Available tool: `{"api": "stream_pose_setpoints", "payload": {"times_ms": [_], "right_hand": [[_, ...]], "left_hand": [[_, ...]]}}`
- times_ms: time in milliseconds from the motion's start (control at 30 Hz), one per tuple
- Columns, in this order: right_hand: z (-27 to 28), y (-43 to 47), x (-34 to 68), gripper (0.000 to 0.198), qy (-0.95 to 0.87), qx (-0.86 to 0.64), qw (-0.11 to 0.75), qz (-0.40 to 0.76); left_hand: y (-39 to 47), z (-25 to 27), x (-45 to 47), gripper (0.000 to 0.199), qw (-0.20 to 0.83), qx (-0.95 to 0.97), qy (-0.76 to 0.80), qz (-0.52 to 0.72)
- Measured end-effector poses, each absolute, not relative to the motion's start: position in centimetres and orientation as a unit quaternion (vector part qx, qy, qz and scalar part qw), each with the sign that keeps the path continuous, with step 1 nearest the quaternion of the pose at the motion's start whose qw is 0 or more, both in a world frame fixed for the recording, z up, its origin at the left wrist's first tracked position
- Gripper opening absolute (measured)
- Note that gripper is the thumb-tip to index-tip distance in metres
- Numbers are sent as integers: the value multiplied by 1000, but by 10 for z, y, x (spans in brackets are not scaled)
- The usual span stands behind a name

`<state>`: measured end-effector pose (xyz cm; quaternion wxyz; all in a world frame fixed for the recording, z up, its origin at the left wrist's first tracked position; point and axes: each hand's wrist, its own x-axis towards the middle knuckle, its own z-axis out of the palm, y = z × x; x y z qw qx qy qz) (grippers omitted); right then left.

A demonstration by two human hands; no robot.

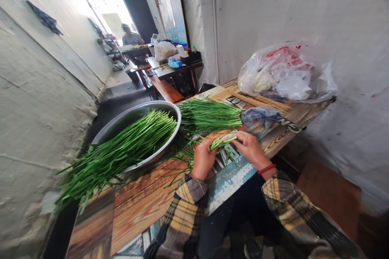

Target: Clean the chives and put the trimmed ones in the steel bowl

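Closed around a small bunch of garlic chives [219, 142] is my left hand [204, 157], low over the table's near edge. My right hand [249, 147], with a red bracelet at the wrist, pinches the pale stalk ends on the right of that bunch. Green leaves trail out to the left behind my left hand. Just beyond my hands lies a larger pile of chives [209, 115], its pale ends pointing right. A wide metal basin [179, 118] to the left holds a thick heap of chives [130, 139], the leaves hanging over its rim.
A grey-blue cloth [261, 115] and thin wooden sticks [267, 103] lie on the patterned table [146, 198]. At the far right end sits a clear plastic bag [287, 73] against the wall. Further back, a person [132, 38] sits behind another table with bags [165, 51].
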<state>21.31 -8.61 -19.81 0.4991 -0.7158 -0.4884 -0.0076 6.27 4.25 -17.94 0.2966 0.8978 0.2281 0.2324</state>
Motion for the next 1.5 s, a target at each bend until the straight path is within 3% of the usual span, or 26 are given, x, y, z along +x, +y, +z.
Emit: {"api": "stream_pose_setpoints", "payload": {"times_ms": [133,367,600,800,1033,1267,1500], "right_hand": [[-211,-95,236,21,-390,-759,520,-38],[-200,-97,233,36,-450,-742,495,-58],[-193,-87,204,17,-522,-720,455,-40],[-214,-85,197,17,-452,-755,473,-41],[-216,-79,186,18,-467,-743,479,-34],[-212,-79,177,18,-492,-733,469,-14],[-211,-79,175,16,-520,-715,468,9]], "left_hand": [[43,-179,61,9,269,902,239,237],[43,-182,61,13,248,908,237,239],[42,-182,61,17,254,907,237,236],[44,-184,64,19,315,867,230,309],[41,-177,62,14,276,873,217,340],[38,-173,61,34,292,871,207,335],[39,-178,63,17,279,861,241,350]]}}
